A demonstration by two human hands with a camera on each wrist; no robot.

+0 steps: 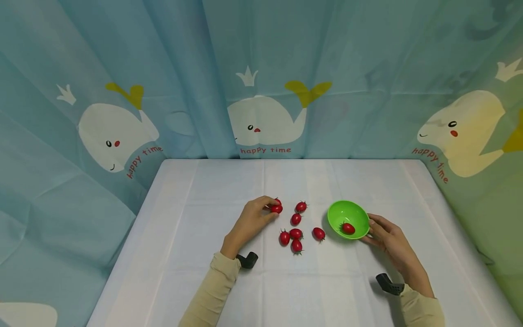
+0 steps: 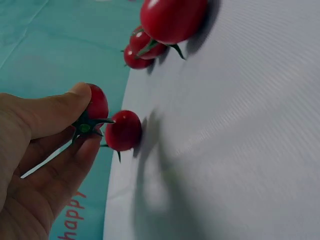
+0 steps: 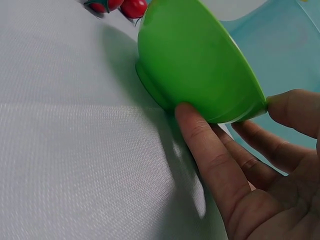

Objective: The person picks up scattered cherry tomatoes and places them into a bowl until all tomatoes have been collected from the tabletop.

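Observation:
Between thumb and fingertips, my left hand [image 1: 252,222] pinches a red cherry tomato [image 2: 98,106] with a green calyx. Another cherry tomato [image 2: 123,131] rests on the cloth just behind it. My right hand [image 1: 390,240] holds a green bowl [image 1: 343,211] at its right side. In the right wrist view, the thumb is at the bowl's rim and the fingers touch its outer wall [image 3: 185,55] lower down. One cherry tomato [image 1: 348,228] lies inside the bowl. Several loose tomatoes are spread between the hands, including a single one [image 1: 318,234] left of the bowl.
A white cloth [image 1: 220,290] covers the table. Two tomatoes [image 1: 301,207] lie towards the back, and a cluster [image 1: 296,234] sits nearer the front. Blue curtains [image 1: 188,91] with whale prints hang behind and beside the table. Each wrist wears a black device [image 1: 248,260].

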